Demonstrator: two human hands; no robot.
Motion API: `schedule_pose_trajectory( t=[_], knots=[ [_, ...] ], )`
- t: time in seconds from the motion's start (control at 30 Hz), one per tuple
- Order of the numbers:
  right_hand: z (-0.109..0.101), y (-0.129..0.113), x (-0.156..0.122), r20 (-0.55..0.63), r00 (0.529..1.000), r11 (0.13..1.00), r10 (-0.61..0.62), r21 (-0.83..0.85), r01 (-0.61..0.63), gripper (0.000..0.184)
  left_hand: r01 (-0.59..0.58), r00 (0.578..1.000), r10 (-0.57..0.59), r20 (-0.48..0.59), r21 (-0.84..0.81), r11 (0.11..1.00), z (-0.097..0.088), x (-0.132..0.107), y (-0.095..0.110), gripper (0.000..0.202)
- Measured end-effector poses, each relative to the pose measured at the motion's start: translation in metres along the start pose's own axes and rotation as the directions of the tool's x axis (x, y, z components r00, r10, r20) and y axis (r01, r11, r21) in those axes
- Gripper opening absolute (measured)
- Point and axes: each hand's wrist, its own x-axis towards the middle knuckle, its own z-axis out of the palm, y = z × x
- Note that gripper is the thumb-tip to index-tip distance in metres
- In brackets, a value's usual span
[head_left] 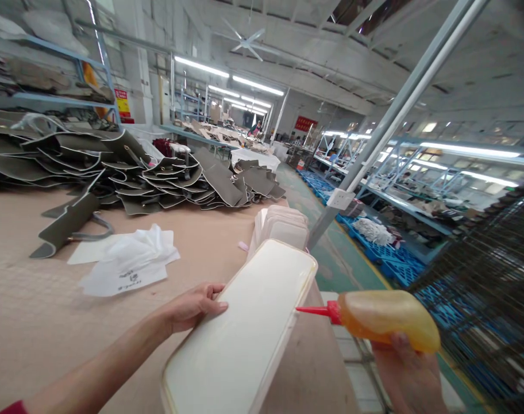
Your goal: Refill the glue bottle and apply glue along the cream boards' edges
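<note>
My left hand [197, 309] grips the left edge of a long white panel with rounded corners [240, 333], its thumb lying on top. A yellowish line runs along the panel's rim. On the right, my right hand [411, 368] is wrapped round a soft squeeze bottle [386, 319] of amber liquid, likely glue. The bottle lies on its side, and its red pointed nozzle [316, 311] meets the panel's right edge; whether it touches I cannot tell. Beyond the panel's far end stands a stack of similar pale panels [283, 224].
Dark grey-green cut pieces [158, 178] lie heaped across the back of the brown table [214, 247]. A folded piece with a handle [68, 227] and crumpled white paper [133, 259] lie at left. A slanted metal post [374, 144] rises at the table's right edge, near a dark rack [486, 247].
</note>
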Motion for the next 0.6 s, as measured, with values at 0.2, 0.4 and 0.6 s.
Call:
schedule_pose_trajectory(
  t=[0.2, 0.4, 0.6],
  knots=[
    [0.007, 0.003, 0.001, 0.035, 0.999, 0.999, 0.037, 0.021, -0.038, 0.055, -0.027, 1.000, 0.027, -0.009, -0.001, 1.000, -0.001, -0.008, 0.001, 0.054],
    [-0.002, 0.005, 0.004, 0.048, 0.998, 0.999, 0.043, 0.031, -0.045, 0.051, -0.057, 0.996, 0.056, -0.069, -0.010, 0.998, 0.011, -0.016, -0.002, 0.054],
    [-0.017, 0.004, 0.005, 0.066, 0.998, 1.000, 0.010, 0.010, -0.010, 0.046, -0.067, 0.996, 0.066, -0.066, -0.007, 0.998, 0.020, -0.018, -0.009, 0.053]
  ],
)
